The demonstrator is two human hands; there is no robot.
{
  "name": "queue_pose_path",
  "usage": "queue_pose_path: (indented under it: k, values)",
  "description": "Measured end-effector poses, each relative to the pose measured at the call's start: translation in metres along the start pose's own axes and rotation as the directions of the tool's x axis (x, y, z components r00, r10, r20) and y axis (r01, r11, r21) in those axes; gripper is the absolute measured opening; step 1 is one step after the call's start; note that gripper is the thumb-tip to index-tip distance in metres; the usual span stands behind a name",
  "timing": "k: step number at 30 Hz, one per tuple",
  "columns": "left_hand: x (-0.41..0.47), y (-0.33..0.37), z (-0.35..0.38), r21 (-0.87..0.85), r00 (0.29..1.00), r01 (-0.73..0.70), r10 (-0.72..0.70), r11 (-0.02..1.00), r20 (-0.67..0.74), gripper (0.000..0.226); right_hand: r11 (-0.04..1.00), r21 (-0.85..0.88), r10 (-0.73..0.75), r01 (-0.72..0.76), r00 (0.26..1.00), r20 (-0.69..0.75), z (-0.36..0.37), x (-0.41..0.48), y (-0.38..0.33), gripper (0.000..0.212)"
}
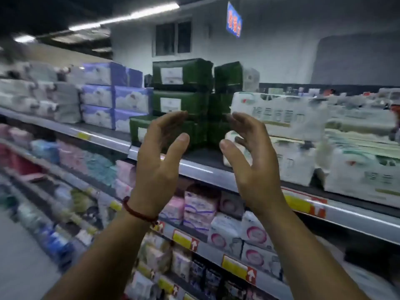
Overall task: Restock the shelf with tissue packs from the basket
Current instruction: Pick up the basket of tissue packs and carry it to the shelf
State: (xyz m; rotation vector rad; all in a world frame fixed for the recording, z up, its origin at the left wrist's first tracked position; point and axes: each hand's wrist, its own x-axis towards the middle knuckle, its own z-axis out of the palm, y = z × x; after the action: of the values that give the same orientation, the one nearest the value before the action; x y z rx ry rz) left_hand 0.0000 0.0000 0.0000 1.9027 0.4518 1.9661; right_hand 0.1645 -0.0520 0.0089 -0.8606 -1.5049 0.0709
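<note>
- Purple packs (114, 94) sit stacked on the top shelf (104, 138).
- Left hand (160, 161) (red cord (138, 211) at the wrist) is raised, fingers loose, holding nothing.
- Green tissue packs (181, 98) stand stacked on that shelf, behind both hands.
- Right hand (251, 161) faces the left, fingers relaxed, empty.
- White packs (281, 113) lie just right.

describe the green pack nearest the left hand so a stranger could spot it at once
Find the top shelf, where a dark green stack stands between purple packs and white packs. The pack is the bottom one on the stack's left side, behind the left hand. It alone juts forward.
</note>
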Motion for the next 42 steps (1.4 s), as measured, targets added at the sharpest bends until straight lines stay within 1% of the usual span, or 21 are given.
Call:
queue_pose_path:
  k: [2, 5, 9, 13, 16, 19, 25, 29, 33, 39, 42]
  values:
    - [-0.001, -0.005, -0.033, 0.105, 0.997, 0.031, -0.024, 0.994, -0.067, 0.033, 0.996, 0.077, 0.03, -0.036, 0.997, 0.072, 0.037, 0.005, 0.006, 0.046]
    - [-0.006, -0.016, -0.099, 0.2, 0.989, 0.084, -0.057, 0.976, -0.137, 0.033, 0.982, 0.178, 0.026, -0.06, 0.982, 0.188, 0.109, 0.006, 0.009, 0.045]
    - [-0.013, -0.028, -0.206, 0.377, 0.98, 0.109, -0.035, 0.92, -0.197, 0.033, 0.948, 0.31, -0.018, -0.075, 0.958, 0.286, 0.221, 0.002, -0.003, 0.048]
    - [-0.016, -0.041, -0.327, 0.497, 0.968, 0.156, -0.031, 0.854, -0.25, 0.034, 0.905, 0.419, -0.078, -0.078, 0.937, 0.341, 0.346, -0.005, -0.028, 0.045]
    - [-0.012, -0.051, -0.421, 0.538, 0.958, 0.189, -0.033, 0.822, -0.286, 0.033, 0.878, 0.472, -0.121, -0.075, 0.921, 0.372, 0.441, -0.007, -0.049, 0.043]
    - [-0.005, -0.061, -0.504, 0.581, 0.95, 0.221, -0.037, 0.783, -0.311, 0.031, 0.851, 0.512, -0.123, -0.115, 0.905, 0.408, 0.528, -0.005, -0.069, 0.04]
    - [0.019, -0.099, -0.632, 0.628, 0.938, 0.254, -0.028, 0.735, -0.347, 0.028, 0.814, 0.561, -0.14, -0.151, 0.886, 0.442, 0.679, 0.007, -0.085, 0.044]
    - [0.034, -0.153, -0.702, 0.649, 0.935, 0.273, -0.037, 0.71, -0.354, 0.032, 0.808, 0.568, -0.154, -0.154, 0.877, 0.456, 0.773, 0.022, -0.063, 0.046]
    - [0.057, -0.233, -0.776, 0.693, 0.937, 0.281, -0.034, 0.664, -0.348, 0.04, 0.804, 0.573, -0.161, -0.158, 0.87, 0.466, 0.877, 0.048, -0.019, 0.047]
    - [0.132, -0.366, -0.889, 0.773, 0.925, 0.338, -0.039, 0.537, -0.377, 0.038, 0.778, 0.595, -0.178, -0.199, 0.839, 0.514, 1.052, 0.124, 0.05, 0.046]
    - [0.176, -0.425, -0.948, 0.823, 0.918, 0.373, -0.04, 0.429, -0.395, 0.038, 0.791, 0.581, -0.202, -0.189, 0.817, 0.541, 1.141, 0.171, 0.071, 0.048]
